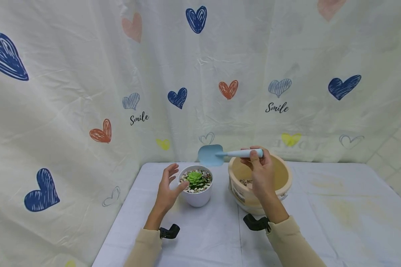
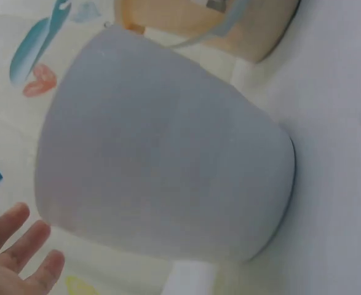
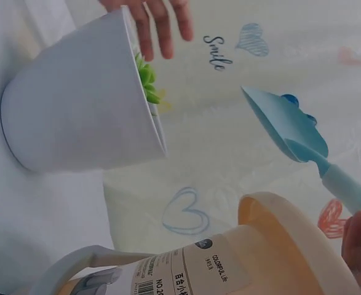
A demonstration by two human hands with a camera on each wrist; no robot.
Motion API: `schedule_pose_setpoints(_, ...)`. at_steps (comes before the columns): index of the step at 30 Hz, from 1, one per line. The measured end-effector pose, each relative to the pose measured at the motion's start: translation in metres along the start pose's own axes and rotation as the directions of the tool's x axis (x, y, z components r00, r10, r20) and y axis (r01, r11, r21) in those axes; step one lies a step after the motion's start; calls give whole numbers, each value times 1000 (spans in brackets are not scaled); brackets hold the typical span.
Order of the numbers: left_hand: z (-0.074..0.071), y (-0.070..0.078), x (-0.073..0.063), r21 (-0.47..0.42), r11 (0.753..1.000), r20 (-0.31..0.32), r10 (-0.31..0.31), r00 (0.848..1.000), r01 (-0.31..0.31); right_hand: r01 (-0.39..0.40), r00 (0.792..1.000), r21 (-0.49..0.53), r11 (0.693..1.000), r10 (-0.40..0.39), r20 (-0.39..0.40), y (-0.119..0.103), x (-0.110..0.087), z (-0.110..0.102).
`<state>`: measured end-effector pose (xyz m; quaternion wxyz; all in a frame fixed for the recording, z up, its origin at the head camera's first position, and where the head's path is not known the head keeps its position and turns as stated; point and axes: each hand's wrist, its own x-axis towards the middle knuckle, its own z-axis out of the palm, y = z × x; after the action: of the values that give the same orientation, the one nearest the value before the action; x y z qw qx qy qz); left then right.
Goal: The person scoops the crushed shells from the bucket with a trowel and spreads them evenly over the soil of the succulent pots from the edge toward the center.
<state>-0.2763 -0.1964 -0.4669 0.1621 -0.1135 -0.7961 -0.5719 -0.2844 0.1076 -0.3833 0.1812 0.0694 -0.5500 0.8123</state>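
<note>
Above the rim of the cream bucket (image 1: 241, 198), the right hand (image 1: 263, 176) pinches the pale blue trowel (image 1: 211, 155) near the end of its handle (image 1: 242, 152), thumb set against the fingers, with the tool lying roughly level and its blade pointing left, beyond the far side of the white pot (image 1: 198, 199). Left of that pot, which stands upright on the table (image 1: 320, 230) just beside the bucket, the left hand (image 1: 168, 191) grasps nothing: its fingers are spread and lightly bent, the thumb reaching over the near rim. Whether any fingertip actually touches the pot is hard to tell from these angles. Inside the pot sits a green succulent (image 1: 196, 178) ringed by pebbles (image 1: 204, 188); a little brown loose matter (image 1: 245, 182) shows low inside the bucket. From here, the likeliest trouble seems to be the blade: held so far back, it could dip or twist under its own weight or any load, and a low swing to the left might clip the leaves or flick pebbles over the edge. With no firm hold on the pot, a knock from the blade could also shift or tip it. A careless drop of the right wrist might catch the bucket's rim and jolt the trowel.
</note>
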Motion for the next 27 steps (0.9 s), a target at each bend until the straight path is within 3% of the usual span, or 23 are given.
schedule_pose_setpoints(4, 6, 25, -1, 33, 996, -130, 84, 988, -80, 58, 997, 29, 998, -56, -56, -3, 0, -3)
schedule_pose_setpoints(8, 16, 48, -7, 19, 991, -173, 136, 975, -135, 95, 992, 28, 995, -92, -89, -9, -2, -9)
schedule_pose_setpoints(12, 27, 61, -14, 34, 982, -155, 188, 970, -185, 131, 986, 20, 991, -128, -109, -20, -4, -20)
schedule_pose_setpoints(18, 48, 72, -21, 62, 964, -59, 261, 963, -258, 234, 965, -9, 972, -233, -121, -37, -6, -48)
schedule_pose_setpoints(22, 65, 79, -20, 42, 969, -20, 245, 969, -244, 269, 953, -22, 963, -269, -142, -46, -9, -67)
schedule_pose_setpoints(27, 81, 83, -18, -2, 985, -9, 173, 985, -173, 227, 948, -171, 959, -257, -185, -53, -11, -84)
